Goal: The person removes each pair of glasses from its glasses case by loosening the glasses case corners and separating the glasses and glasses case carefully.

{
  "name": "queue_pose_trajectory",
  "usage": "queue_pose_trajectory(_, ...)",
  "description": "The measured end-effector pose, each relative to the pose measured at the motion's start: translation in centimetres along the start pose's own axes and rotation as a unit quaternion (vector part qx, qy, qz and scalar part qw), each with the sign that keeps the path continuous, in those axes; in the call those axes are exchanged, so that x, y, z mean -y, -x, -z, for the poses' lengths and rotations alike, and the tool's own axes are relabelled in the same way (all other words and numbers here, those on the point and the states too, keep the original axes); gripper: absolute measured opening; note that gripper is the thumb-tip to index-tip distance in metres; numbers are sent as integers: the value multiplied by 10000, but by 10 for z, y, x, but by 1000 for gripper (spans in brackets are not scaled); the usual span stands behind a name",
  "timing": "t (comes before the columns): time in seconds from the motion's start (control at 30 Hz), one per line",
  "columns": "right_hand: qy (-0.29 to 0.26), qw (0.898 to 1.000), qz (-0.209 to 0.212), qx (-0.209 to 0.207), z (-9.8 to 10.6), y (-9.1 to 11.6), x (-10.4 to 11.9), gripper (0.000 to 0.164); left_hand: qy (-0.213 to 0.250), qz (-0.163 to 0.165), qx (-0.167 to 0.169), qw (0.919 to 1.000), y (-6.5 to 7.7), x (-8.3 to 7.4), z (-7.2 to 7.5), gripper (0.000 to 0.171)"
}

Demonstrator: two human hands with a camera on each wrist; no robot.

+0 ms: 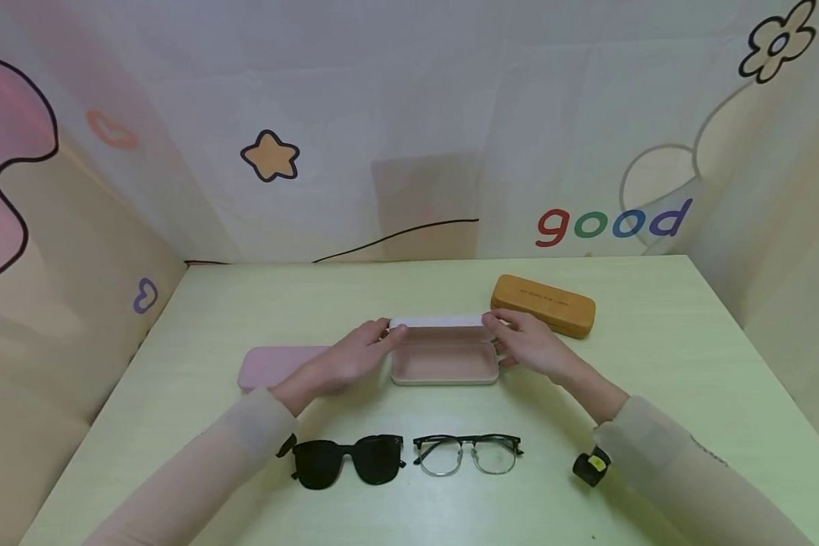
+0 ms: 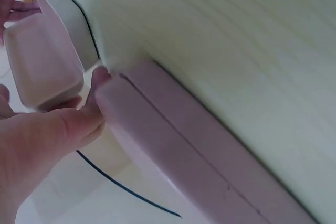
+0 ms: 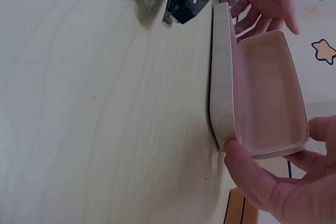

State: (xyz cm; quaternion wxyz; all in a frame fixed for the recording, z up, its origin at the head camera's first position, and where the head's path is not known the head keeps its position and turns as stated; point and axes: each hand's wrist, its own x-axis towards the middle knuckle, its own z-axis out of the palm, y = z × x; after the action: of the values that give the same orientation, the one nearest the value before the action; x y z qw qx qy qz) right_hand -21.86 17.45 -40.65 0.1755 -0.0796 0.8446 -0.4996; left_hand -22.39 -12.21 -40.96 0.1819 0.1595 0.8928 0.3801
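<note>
An open pink glasses case (image 1: pixel 444 365) lies at the table's middle with its lid (image 1: pixel 437 322) raised at the back. My left hand (image 1: pixel 351 360) reaches its fairly straight fingers to the lid's left end, and its thumb (image 2: pixel 84 116) lies by a closed pink case (image 2: pixel 184 150). My right hand (image 1: pixel 528 343) holds the open pink case's (image 3: pixel 257 93) right end, thumb (image 3: pixel 252 174) at the base corner and fingers on the lid's edge. Nothing lies inside the case.
The closed pink case (image 1: pixel 276 365) lies left of the open one. An orange-brown case (image 1: pixel 544 305) sits shut at the back right. Black sunglasses (image 1: pixel 346 459) and clear-lensed glasses (image 1: pixel 467 453) lie side by side near the front edge. Patterned curtains wall the table.
</note>
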Motion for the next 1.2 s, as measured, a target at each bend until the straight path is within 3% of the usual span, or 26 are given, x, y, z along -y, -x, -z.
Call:
queue_pose_trajectory(0.43, -325, 9992, 29, 247, 5, 2, 1, 56, 795, 197, -230, 9964, -6, -1, -6, 54)
queue_pose_trajectory(0.73, -494, 9983, -22, 309, 6, 4, 0, 51, 1940, 350, 96, 9803, -6, -1, -3, 44)
queue_pose_trajectory(1.03, -561, 9973, 136, 446, 6, 5, -3, 49, 2170, 254, 285, 9754, -3, 2, -1, 42)
queue_pose_trajectory(1.2, -506, 9971, 288, 483, 7, 4, -7, 46, 2029, 381, 314, 9780, -2, 3, 0, 47)
